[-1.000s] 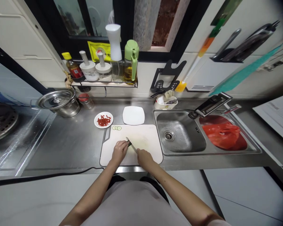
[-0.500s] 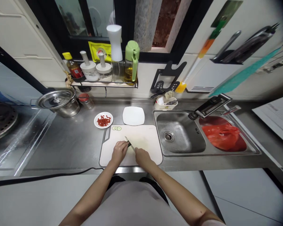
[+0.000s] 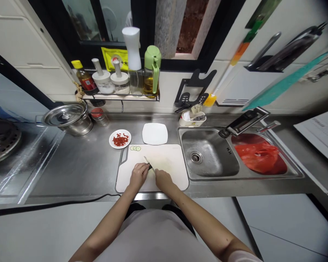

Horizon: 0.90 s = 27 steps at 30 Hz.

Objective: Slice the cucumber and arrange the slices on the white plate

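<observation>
On the white cutting board [image 3: 131,165], my right hand [image 3: 163,179] is closed round the handle of a knife [image 3: 148,161], its narrow blade pointing away and to the left. My left hand [image 3: 139,175] is closed on a dark green piece of cucumber [image 3: 150,166], mostly hidden under the fingers, right beside the blade. Several thin cucumber slices [image 3: 135,148] lie overlapping at the board's far left corner. Just beyond the board is a white plate [image 3: 155,133]. A smaller round plate [image 3: 112,142] with small red pieces stands to its left.
The steel sink [image 3: 210,153] lies right of the board, with a red plastic bag [image 3: 258,157] in its second basin under the faucet [image 3: 243,122]. A lidded pot [image 3: 79,123] and a jar [image 3: 100,118] stand back left. Above hangs a shelf of bottles [image 3: 152,69].
The knife and my right hand have shifted slightly left and away from me. My left hand stays on the cucumber.
</observation>
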### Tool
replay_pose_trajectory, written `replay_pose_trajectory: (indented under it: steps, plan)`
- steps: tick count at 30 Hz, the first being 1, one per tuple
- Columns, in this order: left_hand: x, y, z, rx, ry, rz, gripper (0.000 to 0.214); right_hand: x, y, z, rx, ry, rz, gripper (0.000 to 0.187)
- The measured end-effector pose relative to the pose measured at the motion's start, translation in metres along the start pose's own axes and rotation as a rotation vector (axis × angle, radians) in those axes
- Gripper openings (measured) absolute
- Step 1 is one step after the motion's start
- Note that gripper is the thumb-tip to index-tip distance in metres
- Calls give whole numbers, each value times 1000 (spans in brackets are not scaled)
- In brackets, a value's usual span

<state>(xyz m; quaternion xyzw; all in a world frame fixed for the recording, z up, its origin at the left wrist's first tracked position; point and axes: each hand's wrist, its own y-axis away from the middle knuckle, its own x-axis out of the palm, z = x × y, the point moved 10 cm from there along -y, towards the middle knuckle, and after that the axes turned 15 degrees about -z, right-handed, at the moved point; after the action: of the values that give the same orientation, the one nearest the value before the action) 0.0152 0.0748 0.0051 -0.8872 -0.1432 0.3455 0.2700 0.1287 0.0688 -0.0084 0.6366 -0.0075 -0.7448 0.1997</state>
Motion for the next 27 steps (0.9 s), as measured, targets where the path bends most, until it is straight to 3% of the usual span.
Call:
replay_pose_trajectory:
  steps: [14,27]
  plan:
    - [0,1,2,-18,0,2,21,11,-1,-2,4,-21,-25,27]
    - [-2,1,-1,-5,6,6,23,-1,-14,10,-16,-33,-68,27]
